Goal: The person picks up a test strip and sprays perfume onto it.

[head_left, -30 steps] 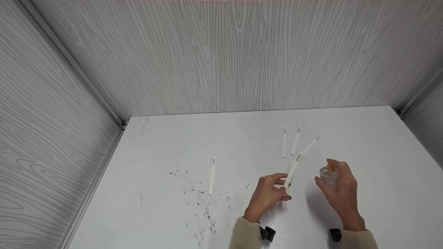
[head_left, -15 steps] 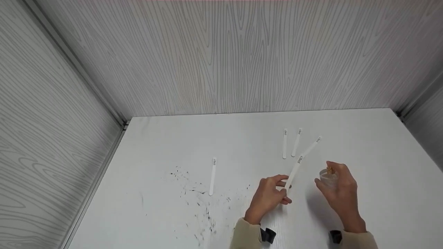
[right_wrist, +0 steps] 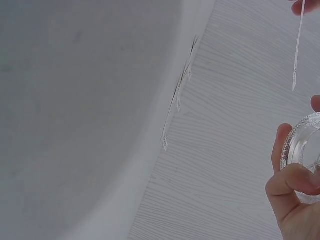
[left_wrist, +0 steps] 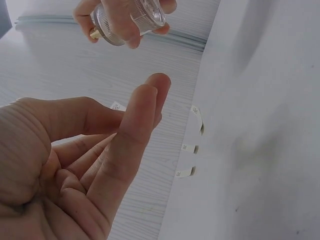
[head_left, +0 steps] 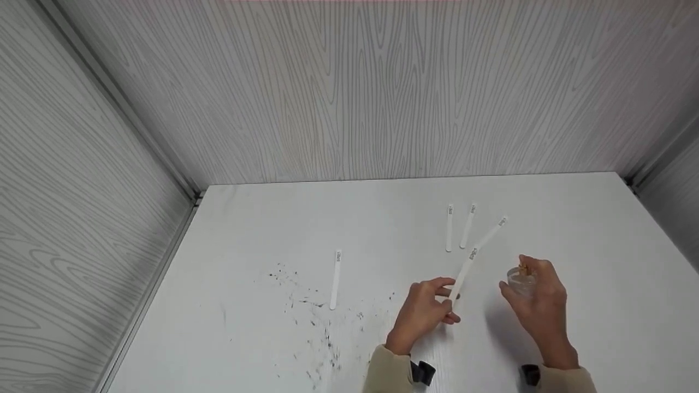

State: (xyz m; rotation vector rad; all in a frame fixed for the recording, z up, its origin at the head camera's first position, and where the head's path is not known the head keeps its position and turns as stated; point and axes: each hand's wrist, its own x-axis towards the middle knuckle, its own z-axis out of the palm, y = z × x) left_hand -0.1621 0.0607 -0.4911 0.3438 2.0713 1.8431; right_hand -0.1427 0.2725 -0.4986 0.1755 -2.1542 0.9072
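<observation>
My left hand pinches a white paper test strip near its lower end; the strip slants up and right, its printed end away from me. To the right, my right hand grips a round clear glass perfume bottle, with a fingertip at the gold spray nozzle. In the left wrist view the bottle is tilted. The right wrist view shows its ridged glass and the strip, apart from each other. Both hands are raised off the table.
Several more test strips lie on the white table: one alone at the left, others at the back right, among them a slanted strip. Dark specks mark the tabletop. Wood-grain panels stand behind and at both sides.
My right hand and the perfume bottle have shifted slightly to the right. The left hand and its test strip have stayed nearly still.
</observation>
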